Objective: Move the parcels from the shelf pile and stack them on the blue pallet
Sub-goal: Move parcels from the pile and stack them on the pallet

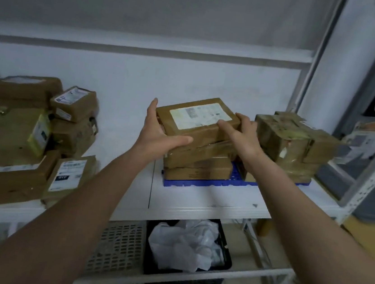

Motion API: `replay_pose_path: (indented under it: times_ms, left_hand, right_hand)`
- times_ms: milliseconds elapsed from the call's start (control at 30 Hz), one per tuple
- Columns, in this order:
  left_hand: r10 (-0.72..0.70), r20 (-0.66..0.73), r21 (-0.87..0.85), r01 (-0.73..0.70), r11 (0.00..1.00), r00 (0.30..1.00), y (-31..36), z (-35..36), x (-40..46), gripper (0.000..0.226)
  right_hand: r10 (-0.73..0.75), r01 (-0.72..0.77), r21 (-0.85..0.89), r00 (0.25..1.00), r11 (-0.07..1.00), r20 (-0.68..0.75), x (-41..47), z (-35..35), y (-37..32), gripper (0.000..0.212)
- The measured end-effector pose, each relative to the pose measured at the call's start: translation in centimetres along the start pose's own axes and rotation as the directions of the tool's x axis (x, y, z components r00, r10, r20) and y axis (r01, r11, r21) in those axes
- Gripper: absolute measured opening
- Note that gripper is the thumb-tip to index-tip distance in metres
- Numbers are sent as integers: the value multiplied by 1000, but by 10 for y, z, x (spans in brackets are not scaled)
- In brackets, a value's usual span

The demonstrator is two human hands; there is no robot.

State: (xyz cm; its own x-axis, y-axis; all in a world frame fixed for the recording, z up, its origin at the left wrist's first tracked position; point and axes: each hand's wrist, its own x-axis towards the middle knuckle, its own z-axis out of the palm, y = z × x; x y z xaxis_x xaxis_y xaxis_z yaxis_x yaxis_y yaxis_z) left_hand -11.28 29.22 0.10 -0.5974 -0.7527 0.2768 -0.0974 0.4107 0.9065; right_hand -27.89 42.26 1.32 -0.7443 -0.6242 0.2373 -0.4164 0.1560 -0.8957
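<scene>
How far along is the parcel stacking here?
Partly done. Done: two stacks already sit on the blue pallet, including the taped bundle. In hand: both hands, left and right, grip the top parcel on the left-hand stack. Left: the shelf pile still holds many parcels.

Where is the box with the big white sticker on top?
In the head view, the box with the white sticker sits mid-frame atop the stack on the blue pallet, held between the left hand and right hand.
</scene>
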Motion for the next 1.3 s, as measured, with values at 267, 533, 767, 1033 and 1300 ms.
replay_pose_path:
  times_ms: [267,533,767,1033,1300]
  left_hand:
    - [12,75,23,-14,1000,997,13,100,42,68]
    - [11,110,139,-26,990,994,0,161,87,57]
    - [-196,41,435,159,886,980,-27,178,106,81]
    - [-149,41,438,116,892,988,-27,190,108,84]
    - [-57,-76,-63,52,997,996,17,196,129,59]
  right_hand:
    - [110,-77,263,988,962,-110,35,-68,56,61]
    - [159,-133,246,983,960,-91,87,-93,108,59]
    - [176,-179,222,984,958,31,117,-85,145,58]
    - [191,-193,272,981,943,36,125,-85,159,53]
    - [72,-72,321,997,944,12,148,-106,118,57]
